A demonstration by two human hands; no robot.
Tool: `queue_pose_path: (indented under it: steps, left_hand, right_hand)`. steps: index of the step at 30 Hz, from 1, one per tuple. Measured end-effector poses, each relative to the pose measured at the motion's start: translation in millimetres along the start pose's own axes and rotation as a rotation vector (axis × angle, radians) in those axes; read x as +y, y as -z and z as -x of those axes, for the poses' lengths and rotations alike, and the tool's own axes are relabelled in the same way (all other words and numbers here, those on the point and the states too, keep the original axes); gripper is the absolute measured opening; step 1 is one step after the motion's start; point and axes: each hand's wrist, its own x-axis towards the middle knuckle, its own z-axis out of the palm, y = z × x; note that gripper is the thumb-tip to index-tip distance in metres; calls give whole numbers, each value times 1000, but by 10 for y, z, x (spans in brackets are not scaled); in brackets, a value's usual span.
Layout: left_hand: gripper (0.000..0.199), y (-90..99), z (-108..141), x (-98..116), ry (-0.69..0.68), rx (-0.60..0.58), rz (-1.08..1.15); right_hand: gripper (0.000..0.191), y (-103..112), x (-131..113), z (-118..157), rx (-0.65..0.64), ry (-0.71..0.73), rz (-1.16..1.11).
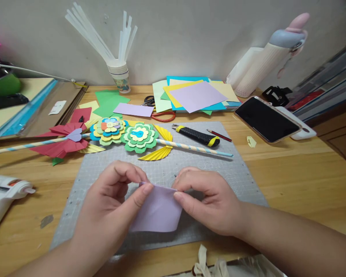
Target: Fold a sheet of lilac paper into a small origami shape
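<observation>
A small lavender paper (160, 211) hangs from both hands over the grey cutting mat (239, 181). My left hand (112, 204) pinches its top left edge between thumb and fingers. At the top right corner, my right hand (209, 200) has the paper pinched in the same way. Beyond the hands lie two paper flower wands, one with a green layered flower (140, 137) and yellow pleated leaves, the other with a multicoloured flower (108, 130) and red pleated leaves (62, 144). A black and yellow utility knife (196, 135) rests behind the striped stick.
A white glue gun (5, 196) lies at the left. Along the back are a paper cup (121, 81) of glue sticks, red-handled scissors (163, 115) and stacked coloured paper (202, 96). A phone (267, 119), a bottle (265, 69) and a pencil (219, 135) are at the right.
</observation>
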Motion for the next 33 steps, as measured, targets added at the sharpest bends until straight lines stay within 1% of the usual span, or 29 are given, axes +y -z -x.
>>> queue_pose_path:
  steps: [2, 3, 5, 6, 8, 10, 13, 15, 18, 20, 21, 22, 25, 26, 27, 28, 29, 31, 33]
  left_hand:
    - [12, 7, -16, -8, 12, -35, -73]
    - [11, 11, -27, -9, 6, -89, -134]
    - [4, 17, -49, -5, -38, -255, -272]
    - [4, 17, -57, -1, -61, -337, -333]
    - [14, 15, -69, 7, -76, -438, -401]
    - [19, 13, -78, 16, -16, -448, -397]
    - [25, 22, -98, 28, 164, -412, -313]
    - [28, 37, -117, 32, 262, -380, -244]
    - [30, 62, -141, 18, 343, -370, -146]
    - [31, 80, -155, -10, 374, -369, -95]
    - [32, 90, -164, -29, 375, -342, -86]
    - [32, 102, -174, -49, 360, -290, -91]
    - [28, 132, -204, -99, 247, -61, -181]
    - [25, 136, -209, -108, 200, -3, -226]
    - [22, 135, -209, -112, 150, 26, -273]
    - [20, 127, -204, -114, 97, 17, -321]
    - [18, 113, -195, -115, 35, -23, -370]
    - [17, 67, -168, -123, -109, -171, -466]
    - [22, 8, -139, -143, -248, -347, -569]
  right_hand:
    - [14, -4, 3, -1, -17, -19, 26]
    - [15, -8, 3, 0, -32, -35, 40]
    - [16, -17, 0, 2, -77, -76, 70]
    - [16, -22, -4, 2, -105, -101, 81]
    - [16, -28, -13, -4, -168, -170, 63]
    - [15, -22, -17, -18, -215, -270, -31]
    - [16, 21, 1, -56, -239, -436, -251]
    - [18, 69, 29, -86, -237, -516, -362]
    - [22, 144, 74, -132, -240, -559, -431]
    - [25, 182, 102, -160, -237, -551, -429]
    - [27, 196, 116, -172, -230, -559, -410]
    - [27, 205, 132, -182, -221, -581, -374]
    - [25, 216, 190, -195, -186, -688, -215]
    - [23, 214, 210, -194, -173, -717, -152]
    - [21, 212, 230, -191, -157, -733, -92]
    - [20, 209, 248, -187, -143, -739, -34]
    - [19, 205, 264, -182, -131, -741, 26]
    - [20, 199, 286, -178, -122, -733, 133]
    - [20, 194, 297, -182, -128, -726, 205]
